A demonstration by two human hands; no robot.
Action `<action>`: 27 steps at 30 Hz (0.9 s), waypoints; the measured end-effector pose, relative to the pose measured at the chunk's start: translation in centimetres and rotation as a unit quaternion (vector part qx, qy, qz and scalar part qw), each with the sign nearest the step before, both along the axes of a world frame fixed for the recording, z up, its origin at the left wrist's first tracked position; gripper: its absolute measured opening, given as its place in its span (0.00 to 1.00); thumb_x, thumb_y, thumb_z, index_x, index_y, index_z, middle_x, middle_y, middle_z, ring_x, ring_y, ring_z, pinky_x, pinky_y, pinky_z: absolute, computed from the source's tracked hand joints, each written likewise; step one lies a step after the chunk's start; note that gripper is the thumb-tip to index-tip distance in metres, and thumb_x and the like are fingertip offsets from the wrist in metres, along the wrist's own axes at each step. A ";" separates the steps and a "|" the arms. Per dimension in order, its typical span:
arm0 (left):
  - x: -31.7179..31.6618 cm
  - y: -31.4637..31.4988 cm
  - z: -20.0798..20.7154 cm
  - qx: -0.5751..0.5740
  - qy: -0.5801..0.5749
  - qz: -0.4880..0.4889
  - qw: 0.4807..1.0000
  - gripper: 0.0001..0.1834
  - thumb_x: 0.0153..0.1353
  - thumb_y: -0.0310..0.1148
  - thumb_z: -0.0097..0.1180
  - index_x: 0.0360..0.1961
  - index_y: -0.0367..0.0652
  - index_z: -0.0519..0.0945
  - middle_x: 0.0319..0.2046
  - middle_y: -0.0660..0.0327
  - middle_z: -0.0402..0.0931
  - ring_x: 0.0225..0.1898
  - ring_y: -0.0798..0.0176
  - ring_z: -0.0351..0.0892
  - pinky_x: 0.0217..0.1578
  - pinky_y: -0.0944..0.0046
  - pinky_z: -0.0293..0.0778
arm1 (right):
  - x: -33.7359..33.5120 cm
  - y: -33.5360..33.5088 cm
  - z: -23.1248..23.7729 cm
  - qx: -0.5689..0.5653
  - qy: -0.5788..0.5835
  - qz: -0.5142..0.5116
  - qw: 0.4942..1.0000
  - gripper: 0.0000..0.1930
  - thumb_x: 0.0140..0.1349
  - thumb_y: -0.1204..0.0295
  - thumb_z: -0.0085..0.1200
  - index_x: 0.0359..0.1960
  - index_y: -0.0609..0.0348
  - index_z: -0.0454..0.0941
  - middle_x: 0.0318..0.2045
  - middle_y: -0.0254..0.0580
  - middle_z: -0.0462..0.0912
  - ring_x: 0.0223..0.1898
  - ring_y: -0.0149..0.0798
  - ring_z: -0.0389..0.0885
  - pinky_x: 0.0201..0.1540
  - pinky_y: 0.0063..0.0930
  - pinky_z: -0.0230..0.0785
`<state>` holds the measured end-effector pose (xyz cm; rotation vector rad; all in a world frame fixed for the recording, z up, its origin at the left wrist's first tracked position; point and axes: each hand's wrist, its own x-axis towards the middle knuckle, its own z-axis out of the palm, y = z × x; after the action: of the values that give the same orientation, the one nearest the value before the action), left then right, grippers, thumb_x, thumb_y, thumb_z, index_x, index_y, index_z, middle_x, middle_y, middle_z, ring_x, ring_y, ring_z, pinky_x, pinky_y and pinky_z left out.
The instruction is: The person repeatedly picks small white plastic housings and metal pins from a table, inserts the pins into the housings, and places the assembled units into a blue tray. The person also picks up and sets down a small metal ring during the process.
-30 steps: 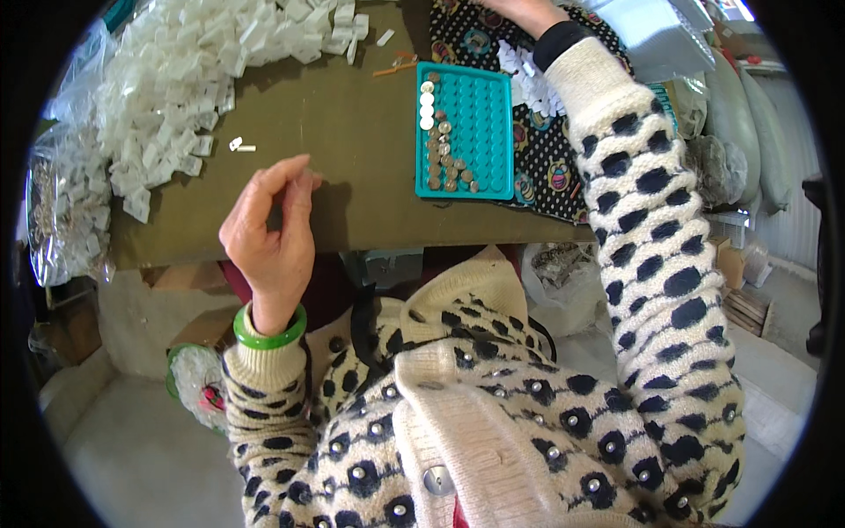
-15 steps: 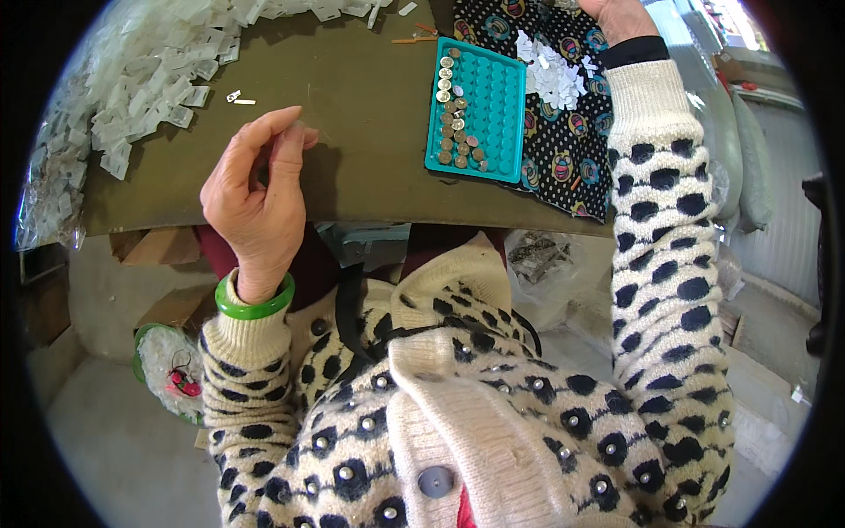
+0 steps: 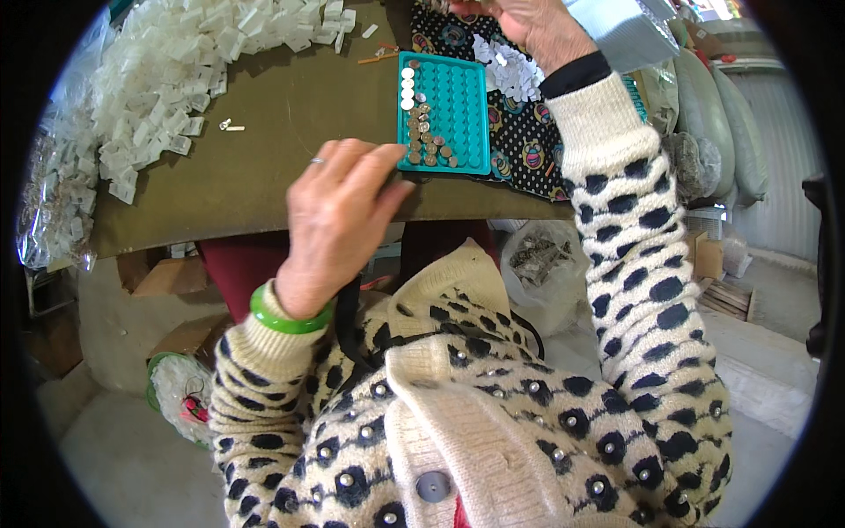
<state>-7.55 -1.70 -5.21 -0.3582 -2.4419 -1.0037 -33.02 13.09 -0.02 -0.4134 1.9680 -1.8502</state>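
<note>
A teal tray (image 3: pixel 473 132) with rows of round hollows lies near the table's front edge. Small round metal pieces (image 3: pixel 415 141), silvery and brownish, fill several hollows on its left and lower side. My left hand (image 3: pixel 339 207), with a ring and a green bangle, is at the tray's lower left corner; its fingers are bent, the thumb apart, nothing visible between them. Beyond the tray, my right hand (image 3: pixel 537 31) reaches over a patterned dark cloth (image 3: pixel 532 150). Its fingers look drawn together at the upper picture edge, partly cut off; what they hold cannot be made out.
White paper-like scraps (image 3: pixel 510 69) lie on the cloth right of the tray. A big heap of translucent plastic pieces (image 3: pixel 185 79) covers the table's left. Orange sticks (image 3: pixel 380 56) and a small white piece (image 3: pixel 231 128) lie on the table. A silvery box (image 3: pixel 625 35) stands far right.
My left hand has moved right, from over the bare table to the tray's corner. My right hand has come left and further into view. The whole view has shifted slightly.
</note>
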 end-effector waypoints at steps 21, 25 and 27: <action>-2.1 0.6 -1.7 -0.021 0.019 0.020 0.999 0.10 0.45 0.23 0.68 0.28 0.41 0.79 0.27 0.60 0.73 0.31 0.55 0.74 0.31 0.58 0.73 | 5.5 6.1 -0.5 -0.088 -0.089 0.012 0.992 0.10 0.66 0.69 0.54 0.39 0.66 0.79 0.30 0.44 0.83 0.34 0.40 0.84 0.39 0.34 0.80; -1.7 0.3 -0.1 -0.013 -0.014 0.017 1.000 0.10 0.46 0.24 0.68 0.29 0.41 0.80 0.26 0.59 0.72 0.33 0.54 0.74 0.33 0.57 0.72 | 7.1 5.9 -0.3 -0.029 0.013 -0.040 0.999 0.09 0.62 0.77 0.57 0.42 0.68 0.79 0.34 0.41 0.84 0.35 0.32 0.84 0.38 0.24 0.78; -1.8 0.1 0.8 0.026 -0.014 0.030 0.999 0.08 0.49 0.23 0.67 0.30 0.39 0.80 0.27 0.59 0.74 0.31 0.56 0.75 0.32 0.59 0.72 | 8.3 5.6 -0.3 -0.022 0.043 -0.046 0.998 0.11 0.61 0.78 0.58 0.44 0.69 0.79 0.32 0.36 0.83 0.33 0.26 0.81 0.35 0.19 0.74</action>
<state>-9.40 -1.61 -4.43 -0.2533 -2.4313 -1.0519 -24.75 18.70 -0.29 -0.4292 2.0387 -1.9658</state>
